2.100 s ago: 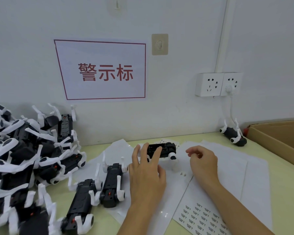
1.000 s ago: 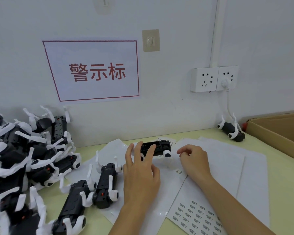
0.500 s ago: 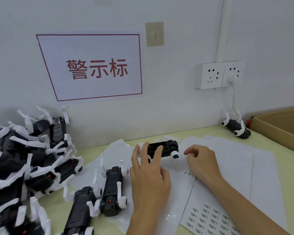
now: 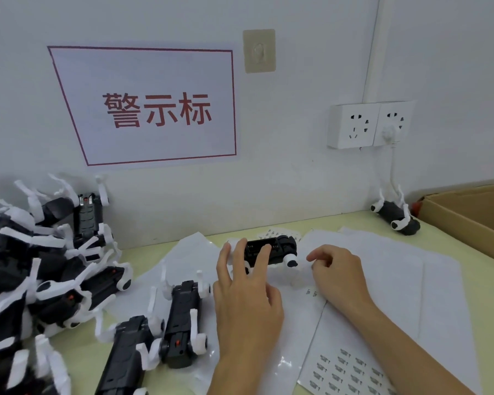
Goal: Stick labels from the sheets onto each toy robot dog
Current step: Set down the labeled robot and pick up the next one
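Note:
A black toy robot dog with white legs (image 4: 280, 246) lies across white sheets on the pale green table. My left hand (image 4: 246, 295) rests on it with straight, spread fingers. My right hand (image 4: 337, 272) hovers just right of the dog with curled fingers, index tip and thumb close together; I see nothing between them. A label sheet (image 4: 351, 372) with several small printed labels lies under my right forearm. Two loose labels (image 4: 311, 292) sit on the sheet by my right hand. Two more dogs (image 4: 183, 317) (image 4: 123, 357) lie left of my left hand.
A tall pile of robot dogs (image 4: 26, 280) fills the left side against the wall. One dog (image 4: 397, 216) lies at the back right beside an open cardboard box (image 4: 468, 220). Blank white sheets (image 4: 397, 266) cover the table's middle. A cable hangs from the wall socket (image 4: 388, 126).
Only my head has shifted a little. My left hand stays on the dog and my right hand stays curled beside it.

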